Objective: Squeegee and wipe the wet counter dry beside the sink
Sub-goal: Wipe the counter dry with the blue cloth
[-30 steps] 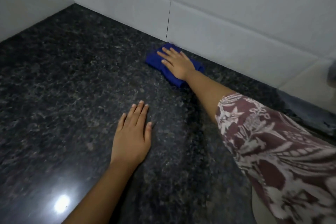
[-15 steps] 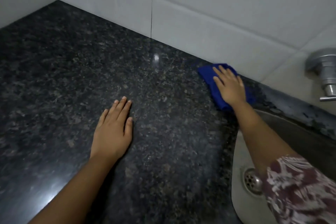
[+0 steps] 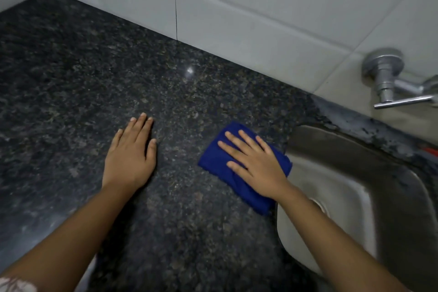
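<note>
A folded blue cloth [image 3: 214, 157] lies on the dark speckled granite counter [image 3: 94, 78], right at the left rim of the steel sink [image 3: 355, 173]. My right hand [image 3: 256, 163] presses flat on the cloth with fingers spread. My left hand [image 3: 131, 152] rests palm down on the bare counter to the left of the cloth, holding nothing. No squeegee is in view.
White wall tiles [image 3: 237, 7] run along the back of the counter and meet a side wall at the far left corner. A chrome tap [image 3: 388, 80] sticks out of the wall above the sink. The sink drain [image 3: 320, 206] shows beside my right forearm.
My right hand has slid the blue cloth from the back wall, first rightward along the tiles, then toward me to the sink's left rim. The left hand stays flat on the counter.
</note>
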